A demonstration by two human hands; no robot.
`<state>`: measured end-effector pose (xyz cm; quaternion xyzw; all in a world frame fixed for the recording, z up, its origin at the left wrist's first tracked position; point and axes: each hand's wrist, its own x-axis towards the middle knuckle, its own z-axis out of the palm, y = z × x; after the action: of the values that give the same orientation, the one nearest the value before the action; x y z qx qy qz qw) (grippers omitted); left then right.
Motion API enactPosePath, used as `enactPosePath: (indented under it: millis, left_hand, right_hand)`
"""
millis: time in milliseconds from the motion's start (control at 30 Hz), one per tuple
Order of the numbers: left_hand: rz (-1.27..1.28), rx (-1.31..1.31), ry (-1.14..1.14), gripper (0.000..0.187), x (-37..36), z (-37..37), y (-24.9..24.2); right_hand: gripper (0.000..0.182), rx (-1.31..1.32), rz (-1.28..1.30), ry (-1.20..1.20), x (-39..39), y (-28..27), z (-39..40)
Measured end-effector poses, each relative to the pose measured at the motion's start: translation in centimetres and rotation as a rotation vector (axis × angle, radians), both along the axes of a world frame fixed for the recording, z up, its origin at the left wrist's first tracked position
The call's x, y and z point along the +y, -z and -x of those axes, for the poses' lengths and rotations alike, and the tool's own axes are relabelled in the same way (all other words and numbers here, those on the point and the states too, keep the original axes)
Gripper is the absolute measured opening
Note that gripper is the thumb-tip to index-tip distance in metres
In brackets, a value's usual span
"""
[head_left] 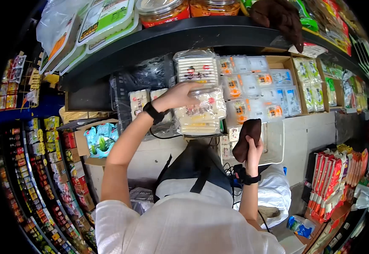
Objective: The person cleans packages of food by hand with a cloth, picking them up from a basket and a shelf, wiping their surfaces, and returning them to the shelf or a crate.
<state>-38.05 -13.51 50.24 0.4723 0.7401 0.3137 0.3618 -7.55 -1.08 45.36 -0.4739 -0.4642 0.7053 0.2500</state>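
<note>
My left hand [178,96] reaches over a stack of clear packs of white stick-shaped food, its fingers stretched out across the top. Under and beside those fingers is the front pack [205,106], with a red mark on its wrapper. Behind it lies a similar pack [197,70]. Smaller white packs [139,101] sit left of my wrist. In my right hand [254,150] is a dark brown cloth [248,137], bunched up and raised in front of the shelf. Both wrists wear black bands.
Rows of clear packs with orange and blue labels [250,89] fill the box to the right. A black shelf edge [184,34] runs above, bearing tubs, trays and another brown cloth [277,19]. Below stands a white crate [275,144]. A carton with turquoise bags [101,139] is at left.
</note>
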Motion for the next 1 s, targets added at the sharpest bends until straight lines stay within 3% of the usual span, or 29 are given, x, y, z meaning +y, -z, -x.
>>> enactPosePath:
  millis: [67,167,267,333,367,433,533,600,667,700,800,833,1000]
  left_hand:
    - [-0.079,0.018,-0.103,0.050,-1.5,-0.5,-2.1]
    - [-0.112,0.098,-0.444,0.052,-4.1,-1.7,-1.3]
    - [-0.080,0.101,-0.810,0.053,-6.2,-4.8,1.4]
    - [-0.038,-0.024,-0.952,0.051,-7.1,-7.0,4.5]
    - [-0.033,-0.025,-0.960,0.051,-7.1,-7.7,5.2]
    - [-0.165,-0.283,-0.967,0.049,-6.5,-8.7,6.2]
    - [-0.234,-0.170,-1.016,0.048,-5.0,-8.6,5.8]
    - [-0.134,-0.266,-1.108,0.048,-4.4,-8.6,5.0]
    - [0.065,-0.013,-1.061,0.050,-4.6,-8.4,5.8]
    - [0.000,0.265,-1.008,0.050,-4.5,-8.7,5.4]
    - [0.016,0.456,-0.924,0.051,-4.2,-9.7,3.9]
    - [0.005,0.243,-0.980,0.049,-4.0,-9.7,3.4]
    - [-0.060,0.165,-1.039,0.047,-4.1,-10.6,2.6]
  right_hand:
    - [0.020,0.004,-0.067,-0.029,0.5,-0.4,1.5]
    - [0.022,0.034,-0.072,-0.100,2.1,-0.6,3.7]
    - [0.024,0.059,-0.110,-0.187,4.1,-0.4,6.3]
    - [0.025,0.060,-0.159,-0.369,4.9,-0.6,7.6]
    - [0.025,0.059,-0.226,-0.457,5.3,-0.1,8.0]
    - [0.025,0.103,-0.158,-0.528,5.1,-0.4,9.2]
    - [0.025,0.104,-0.161,-0.643,5.0,-0.3,10.2]
    - [0.024,0.030,-0.147,-0.682,4.9,0.1,10.5]
    - [0.022,0.006,-0.164,-0.705,4.9,0.2,10.3]
    - [0.020,-0.016,-0.185,-0.714,4.8,0.2,10.1]
    - [0.017,-0.011,-0.145,-0.687,4.6,0.1,9.8]
    - [0.016,-0.008,-0.207,-0.684,4.5,0.2,9.8]
    - [0.015,-0.005,-0.124,-0.657,3.3,-1.4,9.8]
